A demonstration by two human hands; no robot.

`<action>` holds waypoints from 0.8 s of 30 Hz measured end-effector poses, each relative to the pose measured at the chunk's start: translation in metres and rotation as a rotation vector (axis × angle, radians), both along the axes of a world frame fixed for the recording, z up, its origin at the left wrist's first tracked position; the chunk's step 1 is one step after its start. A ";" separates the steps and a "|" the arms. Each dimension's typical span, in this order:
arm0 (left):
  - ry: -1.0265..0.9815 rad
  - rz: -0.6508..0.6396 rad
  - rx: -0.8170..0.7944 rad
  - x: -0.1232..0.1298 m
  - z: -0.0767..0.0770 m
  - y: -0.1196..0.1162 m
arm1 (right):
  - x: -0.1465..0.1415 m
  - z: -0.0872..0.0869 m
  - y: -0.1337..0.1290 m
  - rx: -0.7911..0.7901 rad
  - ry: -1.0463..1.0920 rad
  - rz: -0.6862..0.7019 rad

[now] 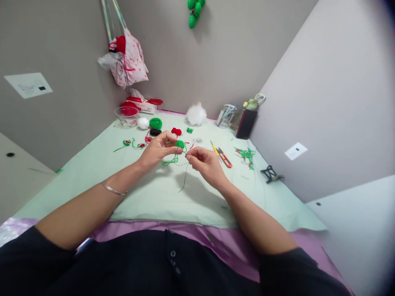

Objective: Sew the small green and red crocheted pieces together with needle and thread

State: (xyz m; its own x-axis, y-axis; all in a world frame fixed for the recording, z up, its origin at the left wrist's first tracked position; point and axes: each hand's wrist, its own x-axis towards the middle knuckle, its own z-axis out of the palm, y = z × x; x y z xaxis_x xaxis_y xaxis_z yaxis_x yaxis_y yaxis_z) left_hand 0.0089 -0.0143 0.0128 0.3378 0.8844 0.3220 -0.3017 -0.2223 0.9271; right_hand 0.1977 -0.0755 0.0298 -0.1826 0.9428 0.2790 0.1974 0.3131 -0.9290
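Note:
Between the thumb and fingers of my left hand point(160, 149) is a small green crocheted piece point(180, 144), held above the table. My right hand point(203, 161) is just to its right, thumb and fingertips pinched together on a dark thread point(185, 179) that hangs down below them. Whether a needle is in that pinch is too small to tell. Loose green yarn tails point(170, 162) trail beneath the crocheted piece. Right of my right hand lie orange-handled thread snips point(226, 159) and a yellow-handled crochet hook point(214, 148).
Balls of green yarn point(156, 123) and white yarn point(143, 123) sit behind my left hand, near a clear tub point(126, 117). White stuffing point(196, 114), a pen cup point(226, 116) and a phone point(247, 123) stand at the back. Green yarn scraps point(246, 155) and a black stand point(270, 174) lie right.

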 end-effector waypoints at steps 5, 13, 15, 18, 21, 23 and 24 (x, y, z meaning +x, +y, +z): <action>-0.021 -0.066 -0.031 0.001 -0.001 0.000 | 0.001 -0.003 0.003 0.044 0.007 0.009; -0.050 -0.125 -0.157 0.001 -0.004 -0.001 | 0.003 -0.010 0.006 0.228 -0.065 -0.039; -0.045 -0.134 -0.175 0.001 -0.003 -0.001 | 0.002 -0.011 0.006 0.199 -0.046 -0.042; -0.030 -0.122 -0.148 0.001 -0.003 -0.002 | -0.001 -0.012 0.007 0.095 0.019 -0.027; 0.007 -0.078 -0.086 0.001 -0.002 -0.003 | -0.003 -0.013 0.009 0.016 0.092 -0.006; 0.036 -0.040 -0.035 0.001 -0.002 -0.004 | -0.003 -0.014 0.010 -0.011 0.127 -0.001; 0.044 -0.021 -0.013 0.002 -0.001 -0.005 | -0.004 -0.015 0.011 -0.025 0.140 0.001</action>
State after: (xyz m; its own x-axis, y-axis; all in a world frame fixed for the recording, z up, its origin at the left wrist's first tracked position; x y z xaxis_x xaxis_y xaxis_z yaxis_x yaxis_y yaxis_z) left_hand 0.0109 -0.0189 0.0114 0.3696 0.8811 0.2950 -0.2647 -0.2045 0.9424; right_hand 0.1942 -0.0647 0.0150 -0.1445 0.9497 0.2777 0.0653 0.2892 -0.9550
